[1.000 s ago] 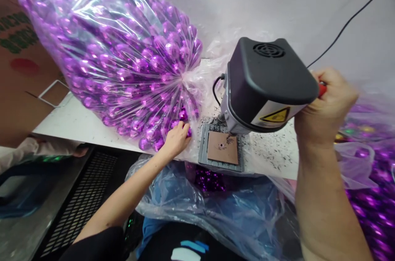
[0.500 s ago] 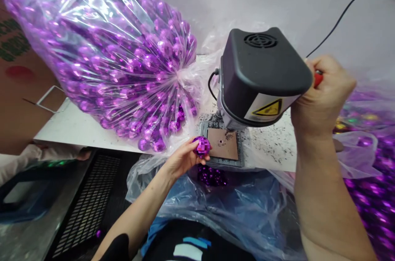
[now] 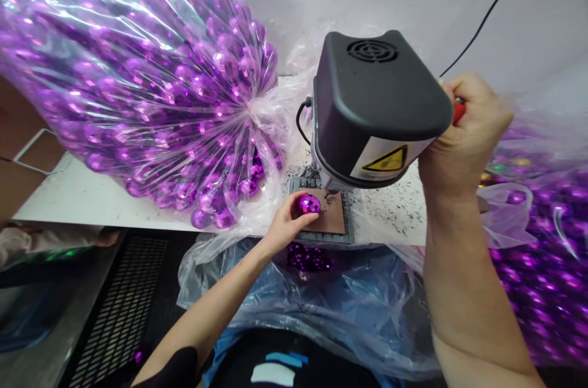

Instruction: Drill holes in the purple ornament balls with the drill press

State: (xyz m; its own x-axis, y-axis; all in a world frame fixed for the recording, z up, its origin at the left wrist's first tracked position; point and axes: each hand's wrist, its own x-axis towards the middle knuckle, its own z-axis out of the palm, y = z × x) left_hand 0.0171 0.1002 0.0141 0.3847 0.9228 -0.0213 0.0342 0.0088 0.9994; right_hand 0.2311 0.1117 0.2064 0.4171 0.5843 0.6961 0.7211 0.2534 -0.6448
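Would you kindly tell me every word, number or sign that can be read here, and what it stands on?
Words or numbers: none readable.
Sign: a yellow warning triangle on the white label of the black machine housing; its dark pictogram is too small to make out surely.
Fine marks beneath it: too small to read.

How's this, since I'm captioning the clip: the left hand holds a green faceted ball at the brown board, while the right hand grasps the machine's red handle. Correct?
Not the colour: the faceted ball is purple, as the head view shows. The rest stands: the left hand holds it at the brown board, while the right hand grasps the machine's red handle.
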